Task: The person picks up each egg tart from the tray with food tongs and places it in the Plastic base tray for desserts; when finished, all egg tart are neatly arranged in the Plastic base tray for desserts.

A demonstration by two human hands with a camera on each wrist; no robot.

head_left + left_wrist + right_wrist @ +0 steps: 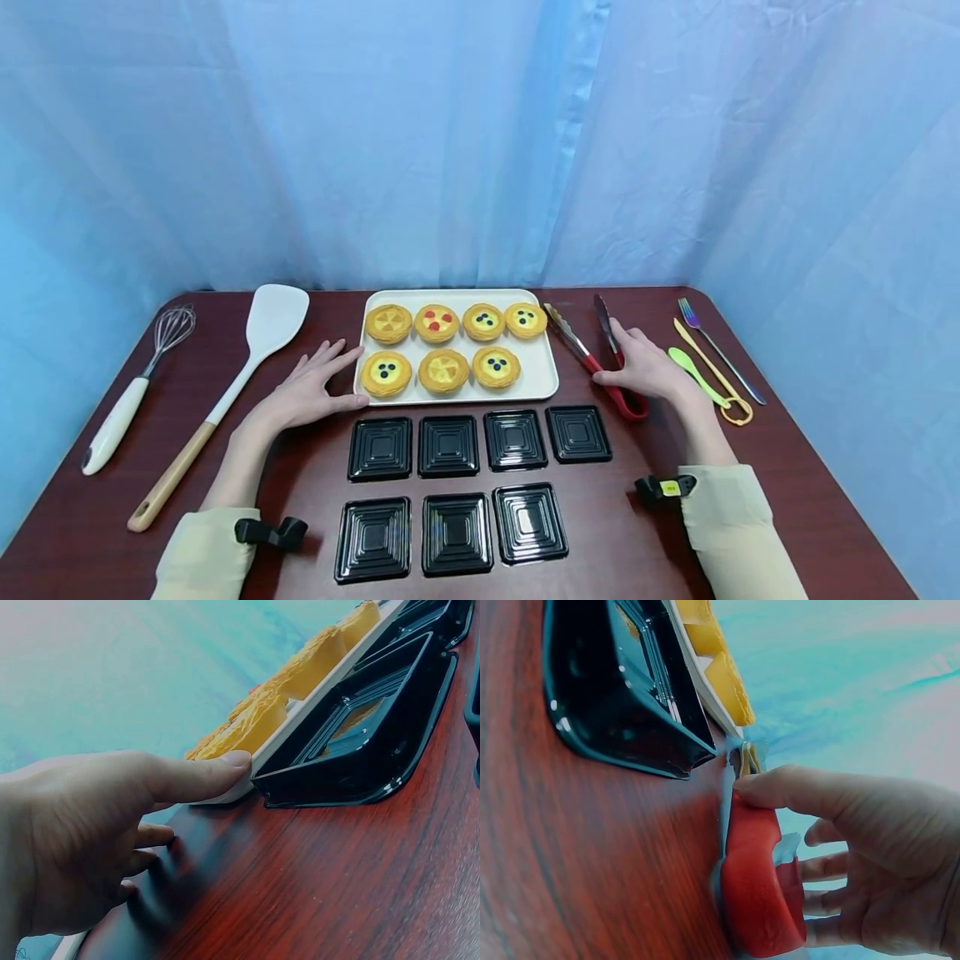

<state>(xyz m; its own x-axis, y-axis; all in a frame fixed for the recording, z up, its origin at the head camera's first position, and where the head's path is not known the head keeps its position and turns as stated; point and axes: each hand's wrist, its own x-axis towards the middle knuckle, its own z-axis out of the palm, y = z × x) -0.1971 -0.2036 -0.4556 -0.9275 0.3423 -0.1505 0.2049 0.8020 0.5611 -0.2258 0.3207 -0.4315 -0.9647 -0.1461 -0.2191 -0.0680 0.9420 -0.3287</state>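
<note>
A cream tray (536,367) at the table's back holds two rows of tarts (442,370), topped with blueberries, red berries or plain wedges. At the tray's left edge rests my left hand (303,396), fingers spread, thumb and index finger at the rim. In the left wrist view the thumb (214,774) lies against the tray's corner by a black container (375,735). Right of the tray, red-handled tongs (577,342) lie spread on the table. My right hand (647,365) holds them across both arms, the thumb on one red handle (754,877) and the fingers at the other.
Several black square containers (448,447) stand in two rows before the tray. To the left lie a whisk (150,367) and a white spatula (255,358). A fork (716,346), a yellow utensil (708,367) and a green spoon (693,371) lie beyond my right hand.
</note>
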